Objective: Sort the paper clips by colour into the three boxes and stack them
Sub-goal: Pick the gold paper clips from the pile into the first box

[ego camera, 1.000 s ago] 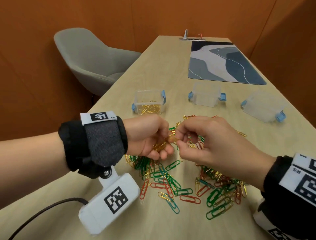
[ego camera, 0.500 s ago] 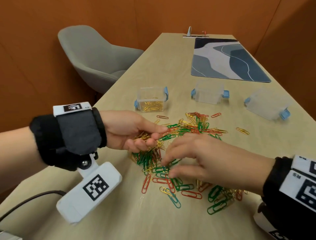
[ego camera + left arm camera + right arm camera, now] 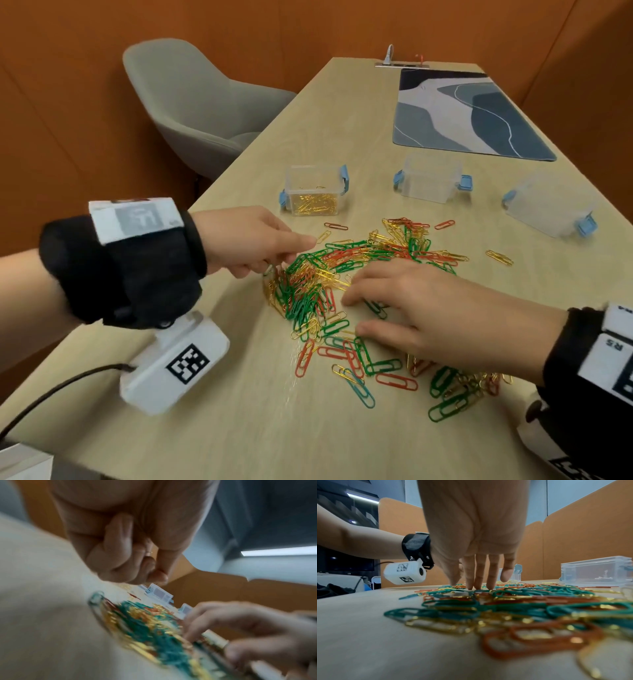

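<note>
Head view shows the tabletop point(image 3: 239, 411) with a loose heap of green, red and gold paper clips point(image 3: 342, 274) spread across its near half. Nearest, the right hand point(image 3: 421, 308) lies palm-down over the heap's near right part, its grip wide, straight fingertips point(image 3: 477, 586) pressing on clips and holding none. Just left and slightly farther, the left hand point(image 3: 250, 240) hangs at the heap's left edge, forefinger pointing toward the clips; the left wrist view is blurred, showing curled fingers point(image 3: 123, 555) with something gold glinting between them, but whether that grip holds clips cannot be told. Beyond the heap stand three clear boxes: the left box point(image 3: 313, 190) holds gold clips, the middle box point(image 3: 430, 180) and right box point(image 3: 548, 212) farther right.
</note>
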The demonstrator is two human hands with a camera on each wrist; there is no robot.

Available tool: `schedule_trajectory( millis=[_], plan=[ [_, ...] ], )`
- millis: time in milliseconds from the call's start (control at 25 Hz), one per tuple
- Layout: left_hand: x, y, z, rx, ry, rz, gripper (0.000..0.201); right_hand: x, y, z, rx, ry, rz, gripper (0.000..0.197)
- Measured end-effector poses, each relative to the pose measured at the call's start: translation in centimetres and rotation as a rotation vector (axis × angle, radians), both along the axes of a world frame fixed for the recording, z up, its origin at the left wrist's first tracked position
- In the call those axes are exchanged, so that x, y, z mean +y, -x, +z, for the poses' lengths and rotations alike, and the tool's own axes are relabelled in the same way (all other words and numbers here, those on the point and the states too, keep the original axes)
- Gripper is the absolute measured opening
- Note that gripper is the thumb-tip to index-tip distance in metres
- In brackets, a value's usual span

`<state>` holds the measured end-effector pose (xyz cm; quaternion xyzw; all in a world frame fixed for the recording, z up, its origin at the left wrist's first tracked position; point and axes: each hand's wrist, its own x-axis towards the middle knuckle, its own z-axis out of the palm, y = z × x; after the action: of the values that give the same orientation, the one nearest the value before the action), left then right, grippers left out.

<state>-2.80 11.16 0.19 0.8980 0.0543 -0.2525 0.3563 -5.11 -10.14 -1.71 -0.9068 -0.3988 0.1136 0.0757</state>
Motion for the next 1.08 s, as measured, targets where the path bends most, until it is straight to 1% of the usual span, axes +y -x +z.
schedule_trajectory(
  millis=[80,120,160,240,320,400,440,480,560,600,640,720,840,960,1080],
  plan=[
    [-0.2,-0.2,-0.1,-0.112,-0.317,-0.163,0.039,-0.1,-0.1,0.2,-0.021,-0.073,-0.051,0.024],
    [-0.4,-0.2,-0.2,-0.132,-0.396,-0.239,0.039,-0.1,-0.1,0.4,-0.026,-0.092,-0.071,0.023],
    [-0.8,-0.1,-0.3,-0.132,-0.413,-0.295,0.038,0.0,-0.1,0.4,-0.036,-0.091,-0.078,0.025],
    [-1.5,0.3,-0.4,-0.161,-0.406,-0.362,0.036,0.3,-0.3,0.3,-0.044,-0.056,-0.040,0.035],
    [-1.8,0.2,-0.2,-0.265,-0.403,-0.341,0.039,0.6,-0.5,0.0,-0.035,-0.009,0.017,0.042],
    [-1.5,-0.3,0.1,-0.356,-0.368,-0.233,0.044,0.7,-0.7,-0.2,-0.027,0.001,0.026,0.040],
    [-1.2,-0.5,0.3,-0.365,-0.343,-0.205,0.042,0.6,-0.8,-0.2,-0.030,-0.023,0.012,0.036],
    [-0.9,-0.7,0.3,-0.354,-0.312,-0.215,0.037,0.6,-0.9,-0.2,-0.033,-0.055,-0.013,0.032],
    [-0.5,-0.7,0.1,-0.312,-0.231,-0.319,0.021,0.6,-1.0,0.1,-0.032,-0.099,-0.070,0.026],
    [-0.5,-0.6,0.1,-0.304,-0.208,-0.383,0.016,0.7,-1.1,0.2,-0.027,-0.104,-0.094,0.026],
    [-0.6,-0.6,0.0,-0.316,-0.211,-0.440,0.014,0.8,-1.2,0.3,-0.019,-0.100,-0.114,0.028],
    [-0.8,-0.9,-0.2,-0.372,-0.258,-0.519,0.022,0.9,-1.4,0.3,-0.001,-0.072,-0.139,0.031],
    [-1.2,-1.5,-0.2,-0.395,-0.343,-0.563,0.033,0.7,-1.6,0.3,0.010,-0.028,-0.169,0.029],
    [-1.3,-1.5,-0.4,-0.390,-0.334,-0.525,0.030,0.7,-1.4,0.5,0.017,-0.052,-0.214,0.021],
    [-1.1,-1.3,-0.3,-0.427,-0.300,-0.485,0.029,1.2,-1.5,0.7,0.035,-0.116,-0.255,0.022]
  ],
)
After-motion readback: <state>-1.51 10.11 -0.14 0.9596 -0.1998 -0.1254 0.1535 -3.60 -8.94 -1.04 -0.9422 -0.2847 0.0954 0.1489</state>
